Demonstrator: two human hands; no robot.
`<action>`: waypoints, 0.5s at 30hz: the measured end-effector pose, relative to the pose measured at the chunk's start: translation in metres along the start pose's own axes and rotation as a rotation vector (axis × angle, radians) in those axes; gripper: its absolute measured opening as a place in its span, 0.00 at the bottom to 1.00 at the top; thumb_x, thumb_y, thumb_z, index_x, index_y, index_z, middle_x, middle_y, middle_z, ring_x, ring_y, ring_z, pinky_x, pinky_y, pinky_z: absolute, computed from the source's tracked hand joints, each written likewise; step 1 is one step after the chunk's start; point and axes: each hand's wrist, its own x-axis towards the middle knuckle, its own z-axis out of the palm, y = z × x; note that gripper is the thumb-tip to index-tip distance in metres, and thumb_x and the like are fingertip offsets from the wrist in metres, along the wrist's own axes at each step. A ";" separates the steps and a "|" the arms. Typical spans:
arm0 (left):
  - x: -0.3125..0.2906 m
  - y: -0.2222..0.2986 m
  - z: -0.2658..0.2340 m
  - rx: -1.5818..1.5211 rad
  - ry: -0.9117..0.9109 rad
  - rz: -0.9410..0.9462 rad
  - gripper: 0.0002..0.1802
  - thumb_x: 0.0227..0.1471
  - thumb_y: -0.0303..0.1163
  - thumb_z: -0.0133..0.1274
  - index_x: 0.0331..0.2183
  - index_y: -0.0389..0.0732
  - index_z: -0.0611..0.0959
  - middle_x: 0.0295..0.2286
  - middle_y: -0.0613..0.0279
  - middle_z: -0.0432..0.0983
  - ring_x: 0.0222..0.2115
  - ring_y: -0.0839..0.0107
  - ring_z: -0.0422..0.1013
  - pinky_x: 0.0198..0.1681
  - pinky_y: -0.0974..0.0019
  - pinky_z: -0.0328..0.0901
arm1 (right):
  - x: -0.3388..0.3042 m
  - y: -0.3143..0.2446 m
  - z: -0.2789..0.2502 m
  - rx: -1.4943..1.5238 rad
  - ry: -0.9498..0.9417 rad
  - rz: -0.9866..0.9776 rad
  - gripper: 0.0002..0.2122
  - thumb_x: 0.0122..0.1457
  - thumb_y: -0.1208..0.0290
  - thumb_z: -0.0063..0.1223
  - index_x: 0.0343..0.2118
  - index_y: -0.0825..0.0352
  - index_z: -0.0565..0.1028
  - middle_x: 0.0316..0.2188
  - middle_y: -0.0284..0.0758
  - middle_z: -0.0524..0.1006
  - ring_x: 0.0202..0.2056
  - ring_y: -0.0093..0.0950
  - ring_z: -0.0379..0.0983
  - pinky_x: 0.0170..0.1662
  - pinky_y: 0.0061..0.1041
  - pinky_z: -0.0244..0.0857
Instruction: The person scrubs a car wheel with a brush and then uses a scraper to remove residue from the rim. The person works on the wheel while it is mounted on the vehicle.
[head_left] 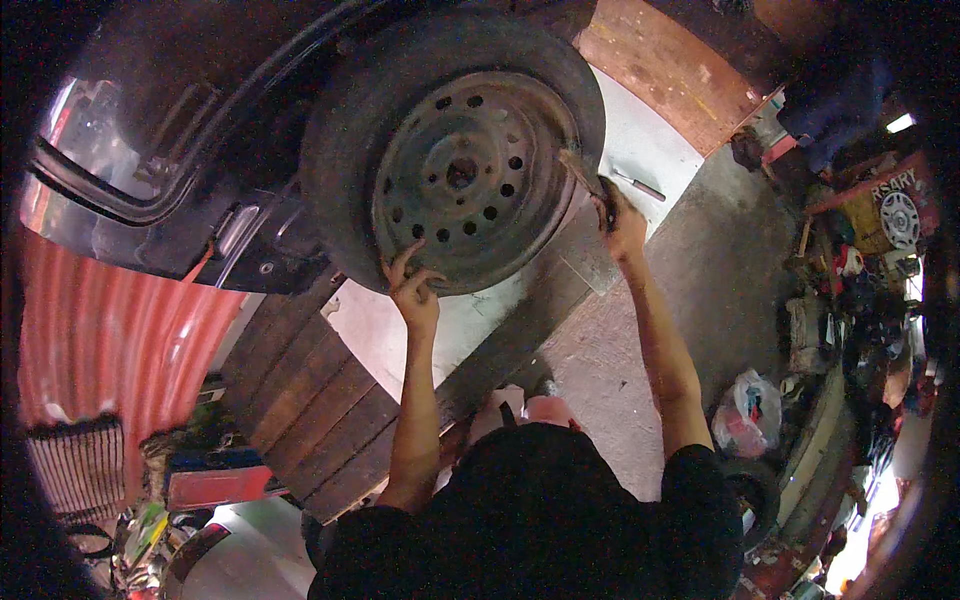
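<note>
A car wheel point(345, 150), a black tire on a dirty steel rim point(460, 160) ringed with round holes, stands in front of me. My left hand point(412, 290) touches its lower edge, fingers spread over the tire and the rim's lip. At the rim's right side, my right hand point(624, 228) is closed around a brush point(580, 172) whose tan bristles lie close to the rim's edge. A slim tool with a dark handle point(642, 187) rests on a white sheet point(655, 145) to the right of the wheel.
A dark car body point(130, 140) borders the wheel on the left. Wooden planks point(320, 390) lie below it, near red corrugated metal point(120, 350). On the right are a plastic bag point(748, 412), piled clutter and a silver wheel cover point(899, 220). A brown board point(670, 65) lies at the far right.
</note>
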 end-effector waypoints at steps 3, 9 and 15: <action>0.012 0.002 -0.011 0.015 -0.030 -0.007 0.16 0.29 0.14 0.45 0.15 0.43 0.84 0.46 0.65 0.77 0.43 0.71 0.70 0.69 0.43 0.37 | -0.001 0.001 0.013 -0.043 0.046 -0.103 0.23 0.62 0.52 0.51 0.60 0.51 0.68 0.35 0.45 0.81 0.32 0.38 0.79 0.38 0.38 0.70; -0.001 0.003 0.004 -0.060 0.045 -0.021 0.15 0.29 0.14 0.44 0.15 0.43 0.84 0.46 0.64 0.77 0.52 0.64 0.68 0.68 0.45 0.39 | -0.143 0.001 0.081 0.207 -0.259 -0.011 0.22 0.61 0.62 0.50 0.59 0.58 0.68 0.37 0.48 0.79 0.35 0.46 0.77 0.39 0.41 0.69; 0.005 0.018 -0.008 -0.031 -0.001 -0.070 0.15 0.39 0.17 0.45 0.17 0.42 0.85 0.48 0.61 0.77 0.56 0.61 0.66 0.68 0.45 0.38 | -0.190 -0.125 0.083 0.803 -0.426 0.180 0.19 0.66 0.59 0.47 0.54 0.67 0.70 0.27 0.40 0.76 0.28 0.28 0.71 0.34 0.31 0.66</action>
